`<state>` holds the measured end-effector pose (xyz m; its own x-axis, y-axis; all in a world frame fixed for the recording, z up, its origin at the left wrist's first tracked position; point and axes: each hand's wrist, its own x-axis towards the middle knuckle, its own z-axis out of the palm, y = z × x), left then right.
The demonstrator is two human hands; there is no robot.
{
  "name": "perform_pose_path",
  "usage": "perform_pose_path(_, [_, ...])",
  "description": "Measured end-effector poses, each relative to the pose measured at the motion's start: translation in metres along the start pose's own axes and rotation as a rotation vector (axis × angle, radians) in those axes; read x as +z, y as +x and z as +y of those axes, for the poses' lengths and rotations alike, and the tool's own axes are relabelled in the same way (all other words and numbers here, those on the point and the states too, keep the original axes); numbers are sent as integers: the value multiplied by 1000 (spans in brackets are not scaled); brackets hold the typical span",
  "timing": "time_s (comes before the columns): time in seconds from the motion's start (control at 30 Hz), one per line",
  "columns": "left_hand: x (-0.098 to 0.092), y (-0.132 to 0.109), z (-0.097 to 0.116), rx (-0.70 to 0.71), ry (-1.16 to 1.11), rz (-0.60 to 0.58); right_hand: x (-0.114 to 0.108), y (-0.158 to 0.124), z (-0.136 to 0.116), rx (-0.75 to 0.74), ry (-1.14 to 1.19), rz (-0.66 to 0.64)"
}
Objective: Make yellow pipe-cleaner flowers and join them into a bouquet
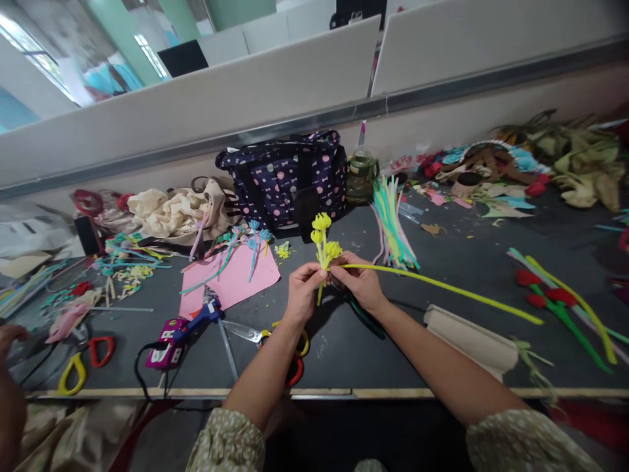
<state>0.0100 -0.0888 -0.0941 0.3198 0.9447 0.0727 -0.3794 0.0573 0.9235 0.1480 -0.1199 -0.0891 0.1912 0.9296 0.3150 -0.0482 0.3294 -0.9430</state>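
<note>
My left hand [301, 288] is closed in a pinch around the stems of a small bunch of yellow paper flowers [323, 244], held upright above the dark table [344, 347]. My right hand [358, 280] is closed beside it, gripping the near end of a long yellow-green strip [442, 287] at the bunch's stems; the strip runs off to the right over the table. Both hands touch at the bunch.
A blue glue gun [204, 318], scissors [255, 335] and a pink sheet [230, 278] lie to the left. A polka-dot bag [285, 180] and a jar [360, 176] stand behind. Coloured strips [393, 226], red-tipped stems [560, 298] and a beige roll [472, 341] lie right. Another person's hand [10, 334] shows at far left.
</note>
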Motion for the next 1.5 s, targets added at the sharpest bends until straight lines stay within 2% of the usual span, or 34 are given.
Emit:
perform_pose_path(0.3, [2,-2,-1,-44,-33,13,4,-1,6,120,188,8])
perform_pose_path(0.53, [3,0,1,-65,-59,48,4,-1,1,123,227,-26])
perform_pose_path(0.7, [1,1,-1,-82,-53,57,4,-2,4,116,212,8])
perform_pose_path(1.0, [-1,1,-3,-78,-48,-1,2,-1,7,105,237,20])
perform_pose_path(1.3, [-3,1,-1,-129,-53,-61,7,-1,9,264,377,17])
perform_pose_path(1.5, [-4,4,-1,-221,-94,-86,0,3,3,73,197,-2])
